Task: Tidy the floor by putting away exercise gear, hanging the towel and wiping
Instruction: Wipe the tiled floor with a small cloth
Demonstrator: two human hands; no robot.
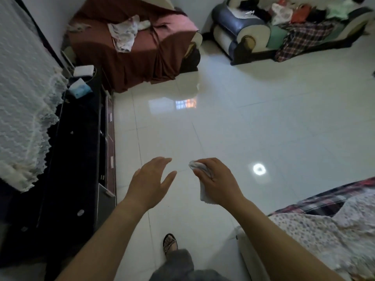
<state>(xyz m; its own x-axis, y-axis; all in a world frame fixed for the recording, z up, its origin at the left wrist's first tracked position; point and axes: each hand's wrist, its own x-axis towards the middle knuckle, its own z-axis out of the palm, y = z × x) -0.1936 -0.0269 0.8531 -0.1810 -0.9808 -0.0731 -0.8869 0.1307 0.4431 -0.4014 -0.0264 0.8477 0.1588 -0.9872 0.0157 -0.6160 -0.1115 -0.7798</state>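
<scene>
My right hand [217,179] grips a small white cloth [204,192]; one crumpled end sticks out past my fingers and the other hangs below my palm. To its left, my left hand [151,182] is held out flat over the glossy white tiled floor [253,122], fingers straight and spread, holding nothing. Both hands hover above the floor, not touching it. No exercise gear shows in this view.
A black TV cabinet [77,159] with a white lace cover [24,110] runs along the left. A brown-covered armchair [129,47] and a cluttered sofa [284,31] stand at the back. A floral and plaid covered seat [324,230] is at the lower right. My sandalled foot [170,243] stands below.
</scene>
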